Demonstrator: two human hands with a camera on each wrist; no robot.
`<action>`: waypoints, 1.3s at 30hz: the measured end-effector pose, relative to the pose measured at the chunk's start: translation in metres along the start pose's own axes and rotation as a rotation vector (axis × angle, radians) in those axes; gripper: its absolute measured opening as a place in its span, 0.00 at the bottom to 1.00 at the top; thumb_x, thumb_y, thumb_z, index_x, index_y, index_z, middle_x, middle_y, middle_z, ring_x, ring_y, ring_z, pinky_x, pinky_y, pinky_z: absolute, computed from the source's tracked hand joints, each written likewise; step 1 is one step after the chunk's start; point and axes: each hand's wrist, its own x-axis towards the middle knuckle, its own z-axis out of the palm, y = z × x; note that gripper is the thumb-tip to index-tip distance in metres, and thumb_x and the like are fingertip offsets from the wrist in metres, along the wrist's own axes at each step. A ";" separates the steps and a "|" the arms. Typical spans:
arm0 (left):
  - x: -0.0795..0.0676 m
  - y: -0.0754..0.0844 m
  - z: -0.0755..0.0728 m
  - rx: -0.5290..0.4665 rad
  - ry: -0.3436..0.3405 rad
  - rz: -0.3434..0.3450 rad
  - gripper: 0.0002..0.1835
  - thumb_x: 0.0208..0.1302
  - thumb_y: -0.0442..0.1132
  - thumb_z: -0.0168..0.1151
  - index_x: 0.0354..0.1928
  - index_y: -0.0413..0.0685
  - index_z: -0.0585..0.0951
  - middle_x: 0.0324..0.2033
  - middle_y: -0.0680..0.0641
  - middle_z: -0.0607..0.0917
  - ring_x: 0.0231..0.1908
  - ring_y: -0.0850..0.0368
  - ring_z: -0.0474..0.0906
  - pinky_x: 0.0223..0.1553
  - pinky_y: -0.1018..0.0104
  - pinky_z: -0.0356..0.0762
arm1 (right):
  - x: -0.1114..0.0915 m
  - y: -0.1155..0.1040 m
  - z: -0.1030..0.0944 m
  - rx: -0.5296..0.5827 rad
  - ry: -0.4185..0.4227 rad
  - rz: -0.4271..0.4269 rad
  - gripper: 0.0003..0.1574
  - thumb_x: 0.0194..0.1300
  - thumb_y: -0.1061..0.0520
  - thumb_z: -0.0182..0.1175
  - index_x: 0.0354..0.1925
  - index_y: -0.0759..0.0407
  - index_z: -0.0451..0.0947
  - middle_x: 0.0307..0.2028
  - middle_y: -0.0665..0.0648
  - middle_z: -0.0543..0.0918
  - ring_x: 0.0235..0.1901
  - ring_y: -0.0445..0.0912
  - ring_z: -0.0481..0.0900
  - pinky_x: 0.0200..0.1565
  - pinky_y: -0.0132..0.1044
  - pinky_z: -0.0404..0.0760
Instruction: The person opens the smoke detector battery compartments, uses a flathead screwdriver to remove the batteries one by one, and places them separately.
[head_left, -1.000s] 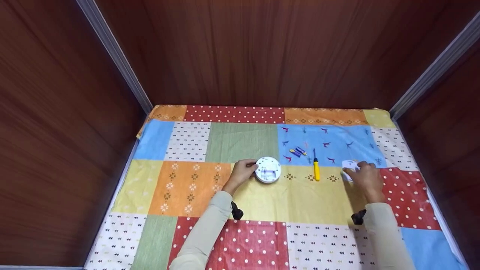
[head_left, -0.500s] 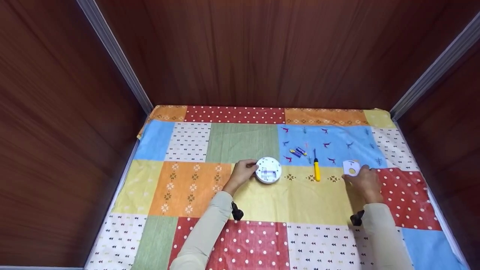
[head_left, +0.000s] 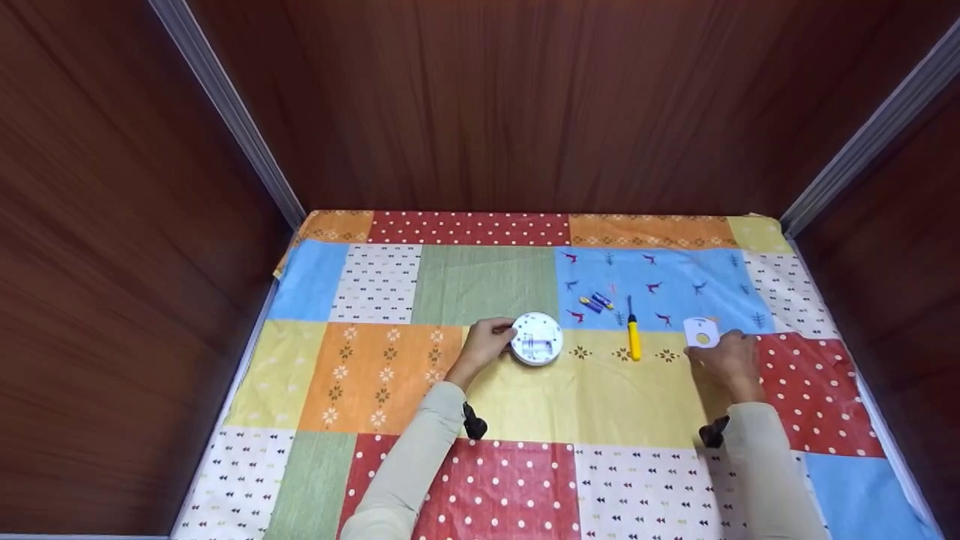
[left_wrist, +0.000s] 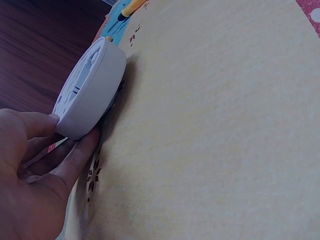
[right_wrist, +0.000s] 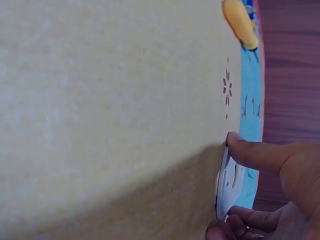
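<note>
My left hand [head_left: 489, 346] grips the left edge of a round white battery device [head_left: 536, 339], thumb on top and fingers underneath. An open battery compartment faces up on it. In the left wrist view the device [left_wrist: 92, 87] is tilted, its near edge raised off the cloth. My right hand [head_left: 729, 366] pinches a small flat white plate [head_left: 691, 325] with a round hole by its near side. In the right wrist view the thumb is at one edge of the plate [right_wrist: 230, 187] and the fingers at the other. Part of the plate is hidden by the hand.
A yellow-handled screwdriver [head_left: 634, 339] lies between the two hands, tip pointing away. Beyond the device, two purple-and-yellow batteries [head_left: 596, 302] lie on the patchwork tablecloth [head_left: 487, 281]. Dark wood panels [head_left: 495, 105] enclose the back and sides.
My right hand has shifted from over the white plate to its near side, so its hole now shows. My left hand and the round device stay where they were.
</note>
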 end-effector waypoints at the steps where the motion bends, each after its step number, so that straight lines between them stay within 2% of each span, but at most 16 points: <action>1: 0.000 0.000 0.000 0.001 0.002 0.001 0.16 0.77 0.33 0.61 0.61 0.34 0.86 0.49 0.36 0.90 0.41 0.59 0.86 0.44 0.66 0.90 | 0.000 0.000 0.000 0.001 -0.004 -0.002 0.58 0.67 0.44 0.70 0.68 0.88 0.56 0.61 0.84 0.61 0.56 0.71 0.63 0.66 0.71 0.69; 5: -0.001 0.001 0.000 -0.001 0.006 -0.002 0.16 0.77 0.33 0.61 0.61 0.35 0.86 0.49 0.36 0.90 0.40 0.59 0.86 0.44 0.64 0.90 | 0.001 -0.001 -0.001 0.007 -0.009 -0.004 0.55 0.68 0.45 0.70 0.67 0.88 0.58 0.61 0.84 0.61 0.58 0.71 0.63 0.66 0.71 0.69; 8: -0.001 0.000 0.001 -0.005 0.008 0.001 0.16 0.77 0.32 0.61 0.61 0.34 0.86 0.49 0.35 0.90 0.40 0.59 0.86 0.44 0.64 0.90 | 0.003 -0.001 0.000 0.020 -0.009 0.000 0.55 0.67 0.47 0.70 0.68 0.87 0.56 0.61 0.83 0.62 0.59 0.72 0.62 0.67 0.71 0.67; 15: -0.001 -0.001 0.003 0.013 0.010 0.002 0.16 0.76 0.32 0.62 0.60 0.33 0.85 0.49 0.35 0.90 0.40 0.60 0.85 0.44 0.64 0.90 | 0.009 0.001 0.006 0.080 0.028 -0.056 0.40 0.72 0.58 0.60 0.68 0.82 0.55 0.54 0.82 0.73 0.50 0.69 0.74 0.59 0.67 0.77; 22: -0.001 0.000 0.001 -0.005 0.006 -0.015 0.16 0.77 0.33 0.60 0.61 0.35 0.86 0.49 0.36 0.91 0.41 0.58 0.87 0.44 0.64 0.90 | 0.012 -0.001 0.007 0.070 0.068 -0.063 0.33 0.80 0.57 0.48 0.71 0.80 0.56 0.58 0.85 0.74 0.50 0.69 0.75 0.56 0.66 0.77; 27: -0.001 0.002 0.000 -0.009 -0.001 -0.005 0.16 0.76 0.33 0.60 0.59 0.34 0.86 0.45 0.39 0.91 0.38 0.60 0.87 0.41 0.68 0.89 | 0.014 -0.004 0.005 0.080 0.088 -0.084 0.31 0.84 0.55 0.43 0.70 0.79 0.60 0.59 0.83 0.75 0.51 0.67 0.76 0.55 0.62 0.78; 34: -0.002 0.003 -0.001 0.019 -0.027 0.008 0.19 0.69 0.33 0.67 0.60 0.34 0.85 0.49 0.37 0.91 0.44 0.57 0.86 0.44 0.69 0.87 | 0.016 -0.011 0.005 0.112 0.147 -0.123 0.30 0.85 0.55 0.44 0.70 0.78 0.63 0.61 0.83 0.76 0.53 0.67 0.77 0.58 0.63 0.77; 39: -0.002 0.001 -0.001 0.010 -0.043 0.008 0.22 0.66 0.31 0.68 0.61 0.32 0.84 0.49 0.38 0.90 0.43 0.56 0.87 0.44 0.68 0.87 | 0.013 -0.022 0.005 0.132 0.166 -0.139 0.30 0.84 0.55 0.45 0.71 0.77 0.64 0.61 0.83 0.76 0.54 0.68 0.77 0.58 0.63 0.78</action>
